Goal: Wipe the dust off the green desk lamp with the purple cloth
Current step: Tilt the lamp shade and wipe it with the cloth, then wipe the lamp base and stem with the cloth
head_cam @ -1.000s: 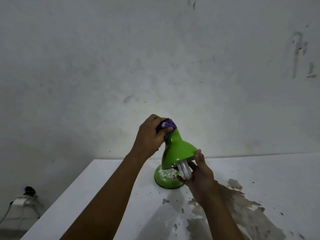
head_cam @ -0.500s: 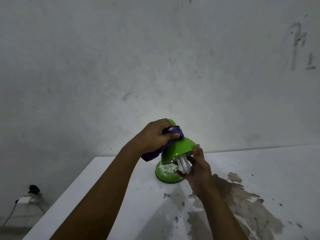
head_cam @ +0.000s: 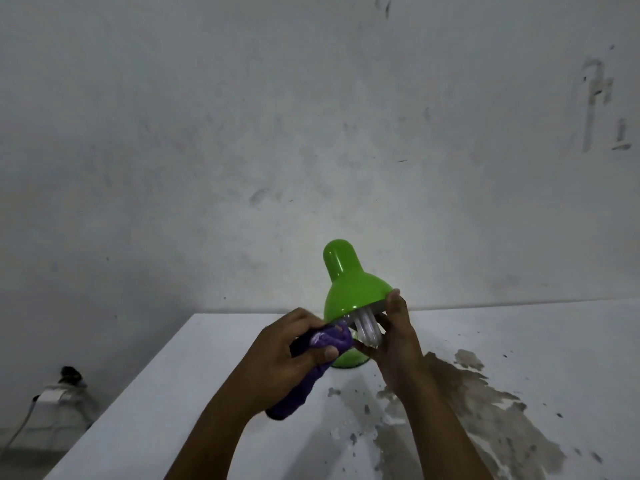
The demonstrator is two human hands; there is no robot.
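green desk lamp (head_cam: pixel 349 285) shade tilted, opening toward camera

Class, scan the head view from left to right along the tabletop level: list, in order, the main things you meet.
Cable and plug on the floor → left hand gripping the purple cloth → white bulb under the green lamp shade → right hand → peeled patch on the table.

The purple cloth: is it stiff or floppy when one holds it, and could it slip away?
Probably floppy: the cloth bunches in the left hand and its free end droops below the palm. Likely light, since it hangs from one grip. Slipping seems unlikely, as thumb and fingers curl round it.
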